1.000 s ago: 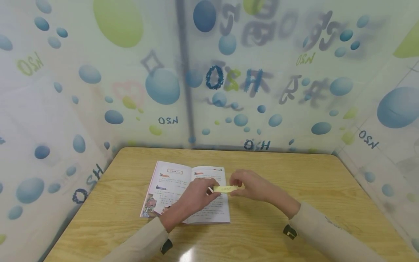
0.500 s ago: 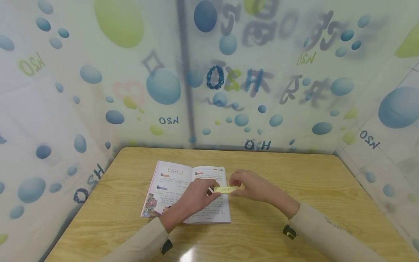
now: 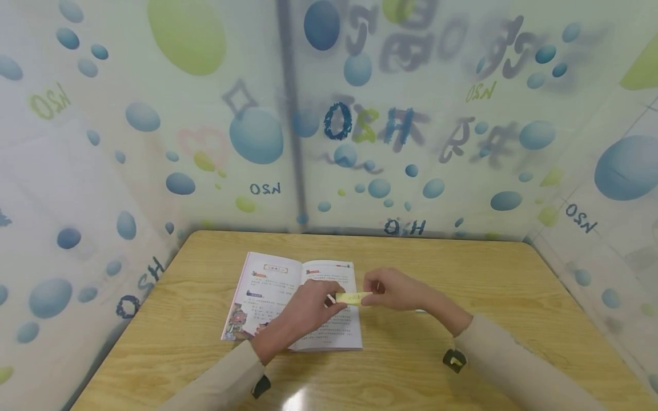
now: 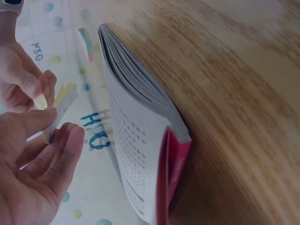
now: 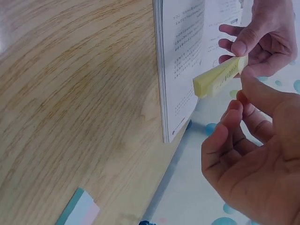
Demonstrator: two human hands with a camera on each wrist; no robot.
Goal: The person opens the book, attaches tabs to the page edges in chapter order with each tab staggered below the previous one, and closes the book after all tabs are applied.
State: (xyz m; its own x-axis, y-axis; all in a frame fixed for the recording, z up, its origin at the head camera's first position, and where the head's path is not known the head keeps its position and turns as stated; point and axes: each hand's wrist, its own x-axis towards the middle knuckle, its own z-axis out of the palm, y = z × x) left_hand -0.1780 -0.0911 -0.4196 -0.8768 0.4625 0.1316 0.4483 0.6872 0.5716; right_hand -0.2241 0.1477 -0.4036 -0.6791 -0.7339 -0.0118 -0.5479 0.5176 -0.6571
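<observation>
The left hand [image 3: 308, 302] and right hand [image 3: 399, 292] each pinch the pad [image 3: 351, 298] between nearly closed fingers above the book's [image 3: 329, 338] right edge, so an uneven pull could tear it or jerk it loose.

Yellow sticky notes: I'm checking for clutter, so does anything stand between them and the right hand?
Nothing visible does. The right hand already pinches the yellow sticky notes, and the left hand holds them too. The teal, white and pink strip lies apart on the table.
</observation>
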